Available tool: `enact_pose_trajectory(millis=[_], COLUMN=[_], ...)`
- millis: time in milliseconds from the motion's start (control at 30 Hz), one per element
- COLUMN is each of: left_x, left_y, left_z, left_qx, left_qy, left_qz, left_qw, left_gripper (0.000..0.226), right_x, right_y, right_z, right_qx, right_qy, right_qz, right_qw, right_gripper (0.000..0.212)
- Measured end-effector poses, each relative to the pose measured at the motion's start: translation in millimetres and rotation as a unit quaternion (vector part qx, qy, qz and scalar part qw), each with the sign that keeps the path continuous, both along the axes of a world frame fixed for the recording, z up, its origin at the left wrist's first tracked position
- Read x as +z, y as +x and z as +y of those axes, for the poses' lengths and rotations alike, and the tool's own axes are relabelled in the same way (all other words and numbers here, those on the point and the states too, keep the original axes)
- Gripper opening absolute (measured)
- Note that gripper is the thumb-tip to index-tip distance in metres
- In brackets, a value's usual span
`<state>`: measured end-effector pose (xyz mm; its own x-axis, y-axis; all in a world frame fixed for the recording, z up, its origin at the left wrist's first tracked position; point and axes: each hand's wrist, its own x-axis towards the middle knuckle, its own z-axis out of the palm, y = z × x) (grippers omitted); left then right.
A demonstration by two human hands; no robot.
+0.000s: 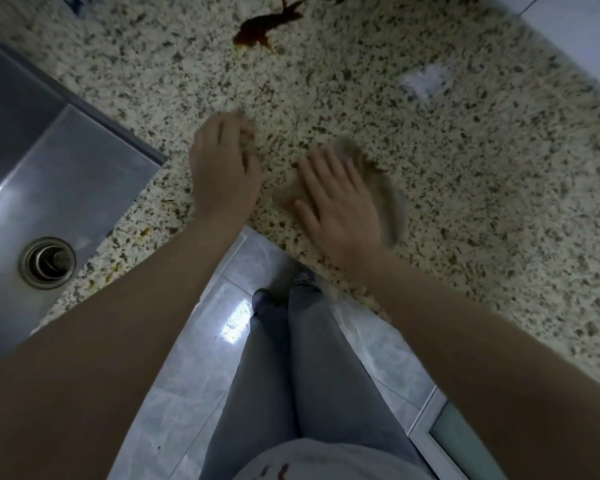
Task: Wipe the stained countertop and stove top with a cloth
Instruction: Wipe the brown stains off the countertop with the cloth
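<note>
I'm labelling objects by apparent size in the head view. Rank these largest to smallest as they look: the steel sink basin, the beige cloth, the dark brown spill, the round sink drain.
1. Stainless steel sink basin, cut off by the frame
2. Beige cloth, partly under the right hand
3. Dark brown spill and round metal sink drain: too alike to rank

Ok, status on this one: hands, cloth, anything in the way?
Right hand flat on cloth, blurred. Left hand curled on countertop; contents unclear. Dark stain beyond, unwiped. Nothing in the way.

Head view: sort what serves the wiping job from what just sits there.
Job: speckled granite countertop, dark brown sauce stain, beige cloth under right hand, left hand.
Idle: steel sink, round metal drain, grey floor tiles.
</note>
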<state>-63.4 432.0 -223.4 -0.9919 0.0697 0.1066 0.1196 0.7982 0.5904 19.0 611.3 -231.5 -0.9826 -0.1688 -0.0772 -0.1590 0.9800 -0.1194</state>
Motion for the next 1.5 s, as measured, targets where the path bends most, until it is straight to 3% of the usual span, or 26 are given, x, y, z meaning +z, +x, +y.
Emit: enact_pose_trajectory(millis=[167, 267, 400, 533, 700, 900, 1000, 1267, 1500], left_x=[-5, -3, -3, -4, -15, -17, -16, -8, -6], left_y=[-11, -14, -23, -45, -60, -58, -59, -66, -67], left_z=[-3, -4, 11, 37, 46, 53, 54, 57, 58], left_qx=[-0.004, 0.022, 0.07, 0.123, 0.19, 0.173, 0.172, 0.176, 0.17], left_qy=[0.013, -0.001, -0.007, 0.005, -0.004, -0.068, -0.09, -0.105, -0.115], left_qz=[0.0, 0.007, -0.019, -0.028, -0.029, -0.04, -0.053, -0.091, -0.103], left_qw=[1.0, 1.0, 0.997, 0.992, 0.981, 0.982, 0.98, 0.975, 0.973], left_gripper=[0.03, 0.042, 0.048, 0.047, 0.047, 0.046, 0.047, 0.05, 0.051], right_x=[2, 2, 4, 5, -4, -4, -6, -10, -1], right_y=[-111, -103, -15, -60, -145, -86, -84, -212, -284], right_z=[33, 13, -20, 20, 57, 43, 50, 108, 133], right_qx=[-0.139, -0.192, -0.077, 0.005, -0.069, -0.077, -0.141, -0.114, -0.12], right_qy=[0.004, 0.0, -0.001, -0.022, 0.003, -0.044, -0.018, -0.038, -0.143], right_qz=[0.001, 0.013, -0.012, -0.033, -0.013, -0.022, -0.01, 0.011, 0.026], right_qw=[0.99, 0.981, 0.997, 0.999, 0.998, 0.996, 0.99, 0.993, 0.982], right_gripper=[0.069, 0.071, 0.069, 0.069, 0.067, 0.079, 0.087, 0.064, 0.055])
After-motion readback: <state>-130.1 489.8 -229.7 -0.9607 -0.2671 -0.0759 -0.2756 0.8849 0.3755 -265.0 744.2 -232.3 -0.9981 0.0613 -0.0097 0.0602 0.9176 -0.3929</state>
